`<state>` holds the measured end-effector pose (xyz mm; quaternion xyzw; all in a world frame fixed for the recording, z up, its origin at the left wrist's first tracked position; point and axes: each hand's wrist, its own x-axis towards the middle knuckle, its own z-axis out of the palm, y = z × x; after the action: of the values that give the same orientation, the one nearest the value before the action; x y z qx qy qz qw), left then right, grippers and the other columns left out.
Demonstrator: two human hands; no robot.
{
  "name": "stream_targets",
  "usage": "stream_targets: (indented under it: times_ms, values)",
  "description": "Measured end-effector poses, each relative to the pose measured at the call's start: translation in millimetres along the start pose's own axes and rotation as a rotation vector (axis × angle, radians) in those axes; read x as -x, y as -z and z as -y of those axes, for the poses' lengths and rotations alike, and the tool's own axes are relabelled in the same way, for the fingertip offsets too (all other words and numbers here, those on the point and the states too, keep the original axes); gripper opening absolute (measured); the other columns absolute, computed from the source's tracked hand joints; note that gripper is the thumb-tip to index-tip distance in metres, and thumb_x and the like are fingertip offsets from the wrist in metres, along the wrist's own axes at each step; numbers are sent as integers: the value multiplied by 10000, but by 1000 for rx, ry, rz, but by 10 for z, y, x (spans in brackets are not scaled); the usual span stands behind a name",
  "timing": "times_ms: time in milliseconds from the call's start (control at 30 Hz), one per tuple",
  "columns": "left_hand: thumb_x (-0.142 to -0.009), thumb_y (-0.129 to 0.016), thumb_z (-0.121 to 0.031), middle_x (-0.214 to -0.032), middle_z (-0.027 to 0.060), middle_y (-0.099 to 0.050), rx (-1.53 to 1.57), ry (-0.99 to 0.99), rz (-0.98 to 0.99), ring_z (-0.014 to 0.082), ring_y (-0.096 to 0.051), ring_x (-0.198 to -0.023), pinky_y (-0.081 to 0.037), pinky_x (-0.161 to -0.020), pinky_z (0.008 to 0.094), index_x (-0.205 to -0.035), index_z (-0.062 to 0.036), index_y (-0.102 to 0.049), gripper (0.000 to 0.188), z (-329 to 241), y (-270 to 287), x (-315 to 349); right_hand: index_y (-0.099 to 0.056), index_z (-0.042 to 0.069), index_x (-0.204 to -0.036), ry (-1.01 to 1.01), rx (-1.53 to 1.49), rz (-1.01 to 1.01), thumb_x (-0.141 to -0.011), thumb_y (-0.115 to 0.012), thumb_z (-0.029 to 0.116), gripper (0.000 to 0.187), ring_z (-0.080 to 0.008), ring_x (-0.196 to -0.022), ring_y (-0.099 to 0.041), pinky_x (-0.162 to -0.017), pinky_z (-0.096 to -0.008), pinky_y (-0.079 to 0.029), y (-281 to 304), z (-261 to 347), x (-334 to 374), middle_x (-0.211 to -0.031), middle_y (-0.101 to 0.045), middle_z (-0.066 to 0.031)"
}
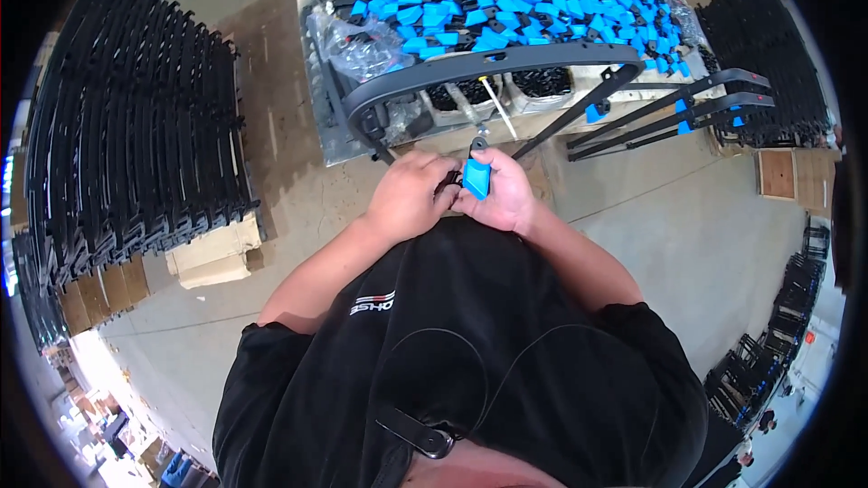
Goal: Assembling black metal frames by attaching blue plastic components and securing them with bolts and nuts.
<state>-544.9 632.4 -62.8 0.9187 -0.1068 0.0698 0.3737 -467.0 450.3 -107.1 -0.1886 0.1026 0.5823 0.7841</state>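
In front of my chest both hands are close together. My right hand (508, 196) is closed on a blue plastic piece (476, 180) with a black holed tab (479, 144) at its upper end. Beside it my left hand (409, 192) has its fingers curled together around a small black part (446, 183), mostly hidden by the fingers. Just beyond the hands stands a curved black metal frame (493, 64), its legs coming down on either side. A thin white-and-yellow rod (497, 107) slants down behind its top bar.
A table (334, 140) beyond the frame bears a large heap of blue and black pieces (524, 0), plastic bags (362, 47) and boxes of small black parts (542, 81). Stacked black frames (136, 117) stand at left. More black frames with blue pieces (678, 113) lean at right.
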Motion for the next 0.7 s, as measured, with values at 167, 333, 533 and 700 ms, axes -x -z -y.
stream_targets:
  times_ms: [167,333,533,700]
  values:
    - [-790,-736,-102,-891,138,-681,61,62,45,335,-658,-898,-526,-795,431,-1050,-56,-663,274,203,125,214,-649,-3,-1083,-52,30,-50,-932,-518,384,435,-319,-1037,-657,-1002,-491,-471,-13,-172,-243,-1088,-690,-146]
    - [-765,-714,-131,-804,138,-685,14,324,50,351,-671,-731,-543,-676,449,-986,-60,-643,242,294,256,348,-637,10,-1131,-139,22,26,-937,-511,361,420,-276,-1071,-653,-1027,-477,-469,-70,-281,-482,-1148,-681,-125]
    - [-805,-682,-157,-869,181,-711,-26,488,-12,364,-695,-771,-560,-712,435,-1012,-36,-636,244,452,321,494,-634,47,-1177,-178,248,-80,-979,-505,305,350,-260,-1094,-658,-1003,-488,-508,-244,-386,-758,-1169,-675,-133]
    - [-860,-648,-127,-833,131,-711,101,641,-48,253,-693,-708,-560,-669,367,-1054,-19,-613,225,712,325,747,-625,43,-1048,-266,236,-137,-963,-542,304,287,-272,-944,-681,-890,-492,-552,-132,-477,-996,-1032,-677,-124]
